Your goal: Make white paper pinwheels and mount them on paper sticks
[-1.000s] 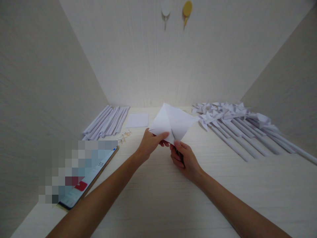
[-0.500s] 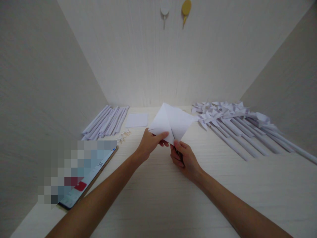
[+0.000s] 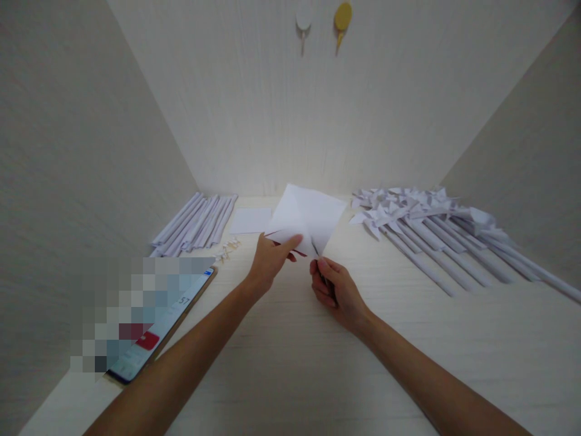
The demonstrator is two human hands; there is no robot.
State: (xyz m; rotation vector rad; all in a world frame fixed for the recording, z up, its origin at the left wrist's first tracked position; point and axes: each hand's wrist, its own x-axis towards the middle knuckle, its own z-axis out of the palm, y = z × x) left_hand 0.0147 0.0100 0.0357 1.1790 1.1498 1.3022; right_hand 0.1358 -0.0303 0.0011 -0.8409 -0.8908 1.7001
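Note:
A square of white paper [image 3: 305, 209] is held up above the table, one corner toward me. My left hand [image 3: 271, 260] pinches its left side, thumb on top and fingers beneath. My right hand [image 3: 336, 287] is closed around dark-handled scissors [image 3: 325, 281]. Their blades reach into the near corner of the paper, at a slit running toward its middle. Most of the handles are hidden by the fingers.
Rolled paper sticks [image 3: 197, 224] lie at the back left, beside a flat paper stack [image 3: 250, 221] and small cotton-bud-like pieces [image 3: 227, 248]. Paper pinwheels on sticks [image 3: 413, 218] are piled at the right. A phone [image 3: 167, 327] leans at the left. Two hooks [image 3: 343, 18] hang on the wall.
My left hand and the paper have shifted a little left, and the paper has turned slightly. The scissors show more at the slit. My right hand has barely moved.

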